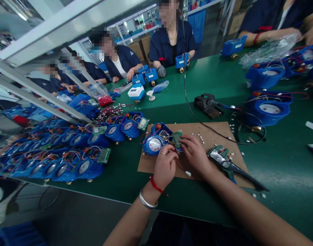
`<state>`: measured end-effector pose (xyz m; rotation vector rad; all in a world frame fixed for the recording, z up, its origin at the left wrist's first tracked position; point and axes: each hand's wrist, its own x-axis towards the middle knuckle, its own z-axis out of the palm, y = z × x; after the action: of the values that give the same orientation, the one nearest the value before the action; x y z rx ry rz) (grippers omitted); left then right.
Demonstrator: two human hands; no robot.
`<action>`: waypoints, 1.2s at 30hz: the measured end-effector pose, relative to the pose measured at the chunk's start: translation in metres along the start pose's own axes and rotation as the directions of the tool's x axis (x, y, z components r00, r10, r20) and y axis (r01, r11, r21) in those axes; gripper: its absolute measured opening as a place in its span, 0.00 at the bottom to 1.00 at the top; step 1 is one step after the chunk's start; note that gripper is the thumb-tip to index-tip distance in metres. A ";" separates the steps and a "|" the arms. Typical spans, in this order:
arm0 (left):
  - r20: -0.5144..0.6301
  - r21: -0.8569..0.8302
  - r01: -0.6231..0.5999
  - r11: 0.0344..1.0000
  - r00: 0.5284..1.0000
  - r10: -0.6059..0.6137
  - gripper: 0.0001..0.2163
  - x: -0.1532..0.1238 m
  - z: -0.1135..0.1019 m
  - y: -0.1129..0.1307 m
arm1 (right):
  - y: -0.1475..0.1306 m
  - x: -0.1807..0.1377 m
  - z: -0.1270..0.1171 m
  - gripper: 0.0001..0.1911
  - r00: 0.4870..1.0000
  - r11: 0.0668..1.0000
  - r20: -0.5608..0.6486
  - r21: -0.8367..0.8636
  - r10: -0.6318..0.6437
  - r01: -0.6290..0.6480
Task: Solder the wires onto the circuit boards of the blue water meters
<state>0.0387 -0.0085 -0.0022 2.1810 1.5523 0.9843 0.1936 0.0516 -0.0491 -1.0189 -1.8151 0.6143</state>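
Observation:
An opened blue water meter point(156, 138) with a white dial and coloured wires lies on a brown cardboard sheet point(218, 136). My left hand point(165, 167), with a ring, a red string and a silver bangle, has its fingers pinched close to the meter's wires. My right hand point(194, 153) is closed on a small green circuit board point(177, 138) beside the meter. A white connector point(188, 173) on a red wire lies below my hands.
Wire strippers point(229, 165) lie right of my hands. A black soldering iron stand point(206, 102) with its cable sits behind. Several blue meters point(69, 150) fill the left of the green table point(287, 160); more stand at right. Other workers sit across.

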 end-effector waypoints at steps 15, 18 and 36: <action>0.050 0.106 0.155 0.982 0.986 -0.161 0.12 0.008 0.011 -0.015 | -0.008 -0.003 0.005 0.13 0.999 0.999 -0.024 -0.048 -0.023 0.021; 0.059 0.112 0.150 0.982 0.986 -0.158 0.12 0.007 0.007 -0.015 | -0.008 -0.005 0.009 0.13 0.999 0.998 -0.032 -0.058 -0.030 0.029; -0.088 -0.063 0.239 0.969 0.966 -0.244 0.11 -0.007 0.032 -0.025 | 0.006 -0.007 0.014 0.18 0.988 0.990 0.059 -0.011 0.142 -0.141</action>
<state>0.0410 -0.0004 -0.0431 1.8789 1.7638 1.0490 0.1844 0.0489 -0.0634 -1.1519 -1.8077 0.7318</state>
